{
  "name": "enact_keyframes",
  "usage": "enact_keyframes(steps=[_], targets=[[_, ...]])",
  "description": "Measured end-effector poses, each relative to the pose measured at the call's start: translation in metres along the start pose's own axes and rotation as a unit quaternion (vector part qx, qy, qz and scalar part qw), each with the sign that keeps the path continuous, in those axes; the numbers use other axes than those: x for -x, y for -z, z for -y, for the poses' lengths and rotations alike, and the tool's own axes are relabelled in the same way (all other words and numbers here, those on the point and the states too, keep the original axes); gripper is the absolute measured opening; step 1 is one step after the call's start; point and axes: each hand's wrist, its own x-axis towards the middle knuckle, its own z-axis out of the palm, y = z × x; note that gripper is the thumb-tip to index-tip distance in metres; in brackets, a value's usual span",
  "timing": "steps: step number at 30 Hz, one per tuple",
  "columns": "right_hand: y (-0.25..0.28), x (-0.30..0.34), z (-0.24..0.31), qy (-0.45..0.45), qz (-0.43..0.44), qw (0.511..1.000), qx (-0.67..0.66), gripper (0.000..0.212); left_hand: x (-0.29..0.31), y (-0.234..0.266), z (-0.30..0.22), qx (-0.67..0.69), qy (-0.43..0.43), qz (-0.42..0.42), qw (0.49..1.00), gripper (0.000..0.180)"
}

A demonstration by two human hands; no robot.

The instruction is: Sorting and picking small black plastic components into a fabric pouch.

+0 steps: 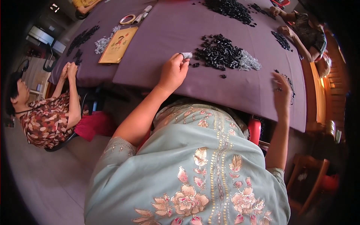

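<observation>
My left hand (173,71) rests on the purple tablecloth (168,33) and pinches a small grey piece (186,55) between thumb and fingertips. Just right of it lies a heap of small black parts (219,52) with a cluster of silvery grey parts (248,62) at its right side. My right hand (282,90), blurred, hovers with fingers spread near a thin strip of black parts (287,80) by the table's right edge. It holds nothing that I can see.
A person in a patterned top (47,122) sits at the left, hands at the table edge near black parts (82,37) and grey parts (101,44). A yellow card (118,45) and tape roll (127,18) lie beyond. Another person (305,32) works at the far right. A further black heap (228,9) lies at the back.
</observation>
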Motion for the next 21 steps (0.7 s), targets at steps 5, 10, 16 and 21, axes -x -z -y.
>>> enact_keyframes(steps=[5,10,16,21], targets=[[-0.051,-0.011,0.069,-0.025,0.156,0.986,-0.043,0.022,-0.001,0.003,-0.014,-0.030,-0.036,-0.016,0.999,0.008],[-0.074,-0.023,0.071,-0.022,0.161,0.986,-0.030,0.020,0.003,-0.022,-0.050,-0.047,-0.184,0.030,0.981,0.008],[-0.085,-0.008,0.064,0.073,0.125,0.989,0.008,0.038,-0.001,-0.061,-0.056,-0.072,-0.225,0.131,0.963,0.013],[-0.084,-0.011,0.073,-0.015,0.129,0.990,-0.062,0.041,0.006,-0.059,-0.048,-0.088,-0.242,0.120,0.959,0.013]])
